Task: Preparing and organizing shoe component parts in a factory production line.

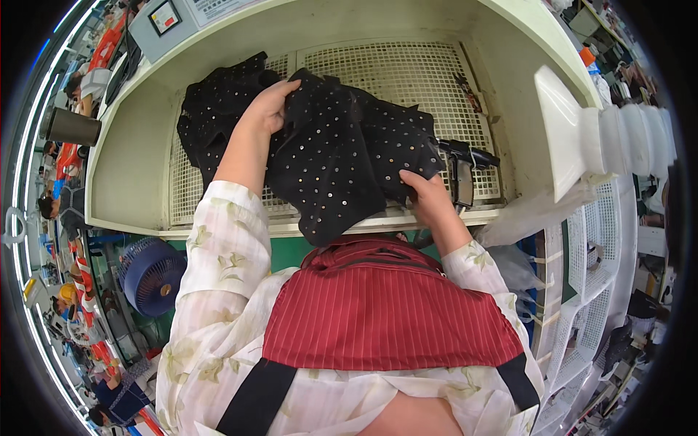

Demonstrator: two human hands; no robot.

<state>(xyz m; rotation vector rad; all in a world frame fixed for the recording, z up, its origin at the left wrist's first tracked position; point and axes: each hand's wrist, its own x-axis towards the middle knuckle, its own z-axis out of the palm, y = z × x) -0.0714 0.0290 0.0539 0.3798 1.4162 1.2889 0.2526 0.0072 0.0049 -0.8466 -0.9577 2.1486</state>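
Observation:
A black cloth [338, 156] dotted with small shiny studs lies spread and rumpled over the perforated grid of a cream-coloured tray-like workstation. My left hand [272, 105] grips its upper middle, the thumb pointing right along a fold. At the cloth's right end, my right hand [429, 195] pinches the edge, thumb on top and fingers partly hidden underneath. One corner of the cloth hangs over the front rim towards me. Just right of my right hand is a black gun-shaped tool [465, 161] with a nozzle, partly covered by the cloth.
High walls of the workstation [134, 171] surround the grid [385, 62]. A white funnel-shaped duct [560, 134] with a ribbed hose stands at the right. On the left are a dark cup-shaped thing [73, 127] and a blue fan [151, 276]. White racks [582, 320] stand lower right; people work far left.

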